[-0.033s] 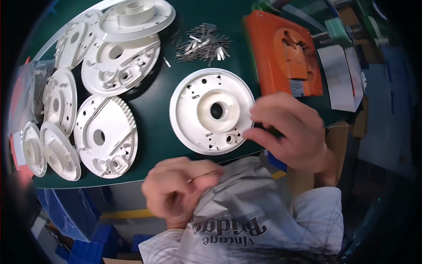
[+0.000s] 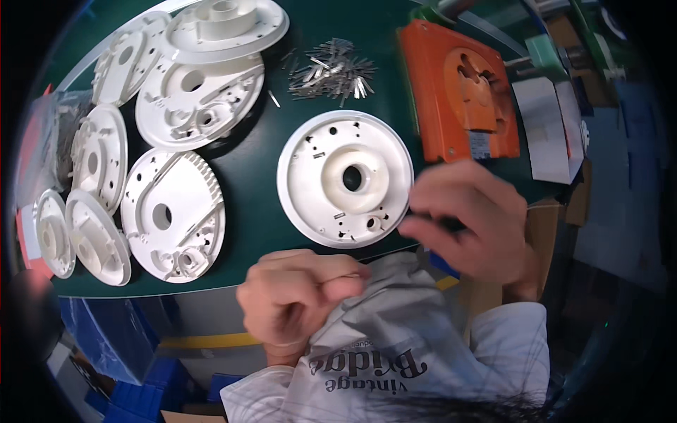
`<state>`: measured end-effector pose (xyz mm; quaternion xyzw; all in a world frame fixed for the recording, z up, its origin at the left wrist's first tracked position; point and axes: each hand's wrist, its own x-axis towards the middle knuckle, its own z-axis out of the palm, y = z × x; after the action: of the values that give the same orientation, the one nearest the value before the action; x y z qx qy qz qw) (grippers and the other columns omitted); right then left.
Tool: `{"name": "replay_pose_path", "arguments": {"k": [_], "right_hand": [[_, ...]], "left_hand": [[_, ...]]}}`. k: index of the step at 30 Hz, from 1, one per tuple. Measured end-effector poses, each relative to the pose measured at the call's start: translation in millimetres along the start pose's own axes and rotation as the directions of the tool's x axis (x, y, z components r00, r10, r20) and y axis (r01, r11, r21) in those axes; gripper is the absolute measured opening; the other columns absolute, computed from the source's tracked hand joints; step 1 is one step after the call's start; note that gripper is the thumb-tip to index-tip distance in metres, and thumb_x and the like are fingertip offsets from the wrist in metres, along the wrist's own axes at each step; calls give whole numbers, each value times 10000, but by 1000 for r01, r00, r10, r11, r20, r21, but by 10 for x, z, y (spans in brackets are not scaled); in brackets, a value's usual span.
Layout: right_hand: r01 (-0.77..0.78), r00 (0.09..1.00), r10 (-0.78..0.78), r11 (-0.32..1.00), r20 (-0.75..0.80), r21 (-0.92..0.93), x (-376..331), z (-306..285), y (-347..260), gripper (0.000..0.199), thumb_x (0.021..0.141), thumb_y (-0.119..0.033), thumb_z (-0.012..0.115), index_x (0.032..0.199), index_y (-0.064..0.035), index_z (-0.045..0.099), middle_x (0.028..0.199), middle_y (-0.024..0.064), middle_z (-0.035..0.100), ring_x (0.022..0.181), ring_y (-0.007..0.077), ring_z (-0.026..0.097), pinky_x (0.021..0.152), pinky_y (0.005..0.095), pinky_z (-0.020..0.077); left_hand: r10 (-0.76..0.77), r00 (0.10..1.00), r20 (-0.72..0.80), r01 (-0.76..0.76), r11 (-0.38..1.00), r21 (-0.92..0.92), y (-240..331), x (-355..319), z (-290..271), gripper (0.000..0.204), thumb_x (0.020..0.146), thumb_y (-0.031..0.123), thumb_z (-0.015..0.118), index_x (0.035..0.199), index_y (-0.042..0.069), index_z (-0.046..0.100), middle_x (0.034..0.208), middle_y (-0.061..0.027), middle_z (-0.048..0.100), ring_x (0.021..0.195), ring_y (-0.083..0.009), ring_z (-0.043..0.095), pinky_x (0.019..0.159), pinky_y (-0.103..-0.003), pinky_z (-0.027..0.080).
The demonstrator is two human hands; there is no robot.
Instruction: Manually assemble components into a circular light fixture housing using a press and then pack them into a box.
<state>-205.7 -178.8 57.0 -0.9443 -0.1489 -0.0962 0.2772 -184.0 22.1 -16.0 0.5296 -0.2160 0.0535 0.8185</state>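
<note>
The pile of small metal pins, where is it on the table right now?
In the head view, the pile of metal pins lies at the far side of the green table, between the stacked white discs and the orange fixture.

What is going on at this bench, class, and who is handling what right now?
A person works at a green table. The right hand touches the rim of a round white plastic disc lying flat; whether it pinches something small is unclear. The left hand is closed in a fist near the table's front edge. More white discs lie at left, a pile of small metal pins behind, and an orange fixture at right.
</note>
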Motion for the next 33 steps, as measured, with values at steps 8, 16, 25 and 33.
{"name": "replay_pose_path", "arguments": {"k": [8, 16, 25, 33], "right_hand": [[47, 983, -129, 862, 129, 505, -63, 84, -56, 199, 770, -73, 822, 921, -46, 695, 909, 83, 699, 684, 192, 670, 596, 279, 534], [-14, 968, -142, 795, 209, 606, 15, 62, -11, 157, 795, -11, 778, 925, -33, 694, 868, 106, 690, 704, 206, 673, 603, 282, 532], [-217, 975, 167, 584, 147, 782, 50, -4, 164, 139, 875, 64, 615, 1004, 35, 572, 929, 130, 677, 676, 83, 604, 618, 222, 502], [15, 999, -23, 959, 25, 283, 272, -49, 267, 135, 797, 46, 704, 920, 6, 667, 919, 107, 681, 606, 76, 533, 548, 197, 433]], "left_hand": [[-3, 951, 310, 31, 996, -86, -58, 106, -36, 476, 728, 55, 854, 654, 91, 386, 659, -112, 669, 580, -211, 682, 507, -269, 515], [12, 934, 357, 49, 985, -163, -138, 138, -42, 495, 745, 38, 841, 624, 82, 363, 637, -105, 647, 562, -225, 664, 495, -267, 505], [115, 950, 289, -130, 991, 32, -151, 224, -173, 224, 745, 128, 835, 765, 29, 635, 747, -103, 709, 566, -209, 659, 492, -268, 491], [90, 970, 225, -192, 854, 484, -37, 216, -250, 328, 740, 143, 797, 982, -27, 657, 907, -146, 715, 854, -301, 656, 774, -366, 514]]}}
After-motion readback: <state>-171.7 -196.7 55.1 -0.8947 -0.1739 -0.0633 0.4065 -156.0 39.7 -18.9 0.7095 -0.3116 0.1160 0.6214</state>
